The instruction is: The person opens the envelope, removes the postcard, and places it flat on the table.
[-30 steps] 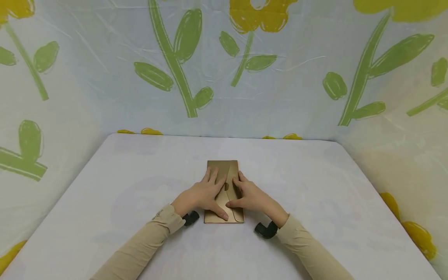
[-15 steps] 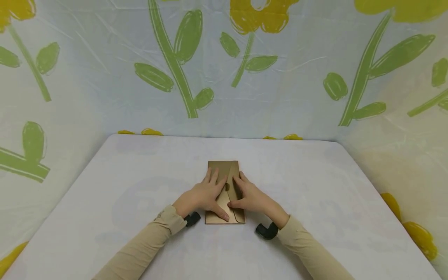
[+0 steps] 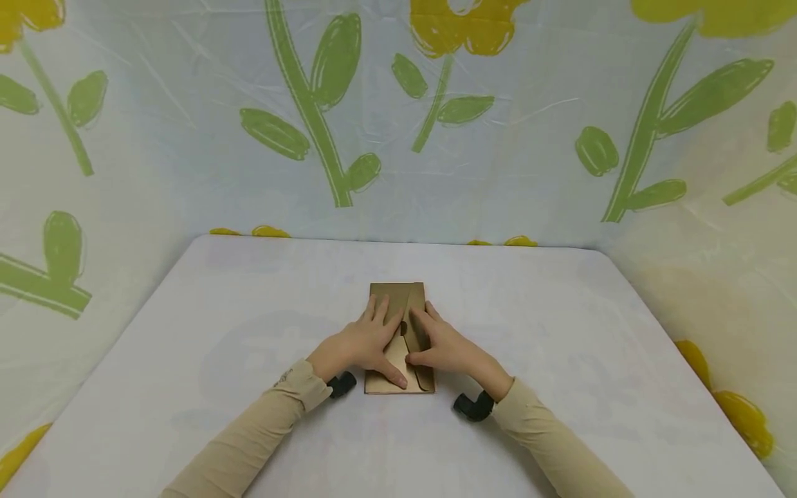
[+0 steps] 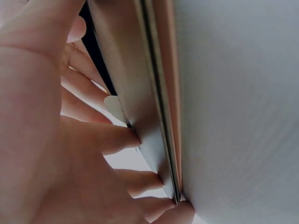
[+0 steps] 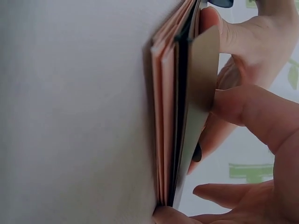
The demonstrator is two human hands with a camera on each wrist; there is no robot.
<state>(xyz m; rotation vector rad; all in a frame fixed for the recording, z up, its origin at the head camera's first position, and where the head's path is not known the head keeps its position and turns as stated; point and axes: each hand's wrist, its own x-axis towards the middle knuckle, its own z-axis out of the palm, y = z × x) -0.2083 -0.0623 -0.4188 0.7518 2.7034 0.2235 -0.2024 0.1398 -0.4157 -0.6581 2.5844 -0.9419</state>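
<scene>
A gold envelope (image 3: 389, 294) lies lengthwise in the middle of the table, on a stack of pinkish envelopes (image 5: 163, 116). Its pointed flap (image 5: 201, 74) runs along the right side, with a small rounded tab (image 4: 115, 108) near the middle; in the right wrist view it slants up, a dark gap beneath it. My left hand (image 3: 364, 344) rests spread across the left half, thumb toward the near end. My right hand (image 3: 451, 349) is at the right side; its thumb touches the flap edge, its index finger is over the flap and another finger is at the stack's side.
A white-covered table (image 3: 249, 290) surrounds the stack. Behind and beside it hangs a flower-printed curtain (image 3: 510, 159). Dark wrist mounts (image 3: 474, 407) sit under both wrists, close over the table.
The right index fingertip has shifted slightly left and up over the flap, and the flap's edge looks a little more raised. The left hand stays where it was.
</scene>
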